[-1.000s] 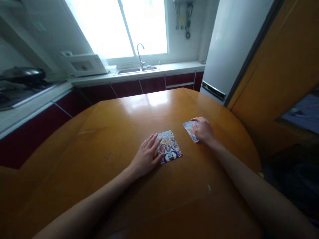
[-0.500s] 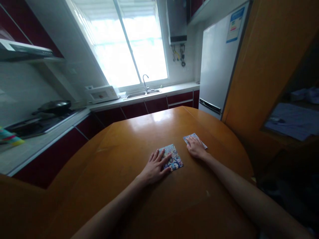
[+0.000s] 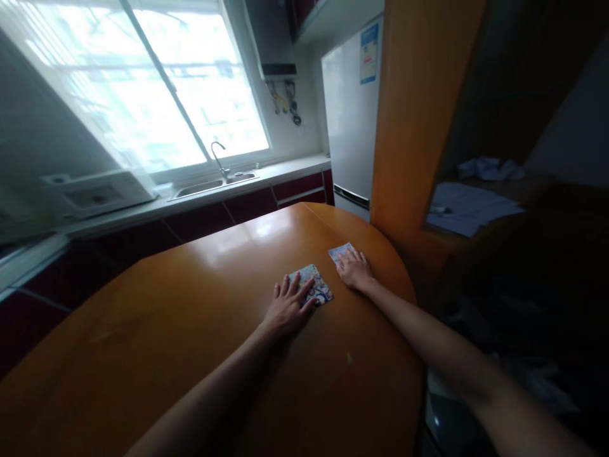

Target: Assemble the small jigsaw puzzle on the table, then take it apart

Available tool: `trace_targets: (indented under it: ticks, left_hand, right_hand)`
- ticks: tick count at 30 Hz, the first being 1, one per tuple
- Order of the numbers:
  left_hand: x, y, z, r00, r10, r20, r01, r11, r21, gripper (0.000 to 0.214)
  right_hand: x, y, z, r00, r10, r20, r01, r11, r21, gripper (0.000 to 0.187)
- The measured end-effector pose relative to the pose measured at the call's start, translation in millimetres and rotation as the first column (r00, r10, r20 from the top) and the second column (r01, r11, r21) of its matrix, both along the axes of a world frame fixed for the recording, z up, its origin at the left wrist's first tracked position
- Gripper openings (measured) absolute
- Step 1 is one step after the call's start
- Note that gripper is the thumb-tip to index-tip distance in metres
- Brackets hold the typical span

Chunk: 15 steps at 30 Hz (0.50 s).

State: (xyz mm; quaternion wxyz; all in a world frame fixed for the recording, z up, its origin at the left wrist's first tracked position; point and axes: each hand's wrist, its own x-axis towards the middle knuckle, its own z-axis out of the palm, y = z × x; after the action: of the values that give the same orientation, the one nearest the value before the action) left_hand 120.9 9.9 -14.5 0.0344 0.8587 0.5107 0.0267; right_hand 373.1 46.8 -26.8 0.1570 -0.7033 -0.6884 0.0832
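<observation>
A colourful square picture card lies flat on the round wooden table. My left hand rests on its near-left corner, fingers stretched out flat. A second, smaller card with a pale blue face lies a little further right. My right hand lies flat over most of it, fingers apart, so only its far-left corner shows. Neither hand grips anything.
A kitchen counter with a sink and tap and a white microwave runs under the bright window. A white fridge stands beside a tall wooden cabinet. Papers lie on a shelf at right.
The view has swung up and to the right, so the table and hands sit lower and further left. My right hand has spread flat over the small card. My left hand stays on the square card.
</observation>
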Motion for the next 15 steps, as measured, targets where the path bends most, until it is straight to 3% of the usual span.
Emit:
trace_targets:
  ticks: [8,15]
  left_hand:
    - [65,50,-8.9,1.000,-0.027,0.016,0.026,0.998,0.058,0.062]
    - [93,80,-12.2,0.999,-0.015,0.050,0.012,0.997,0.072,0.062]
  right_hand:
    - [43,15,-0.3,0.997,-0.068,-0.028,0.069,0.997,0.038,0.053]
    - [54,35,-0.3,0.997,-0.058,-0.054,0.062,0.996,0.071,0.048]
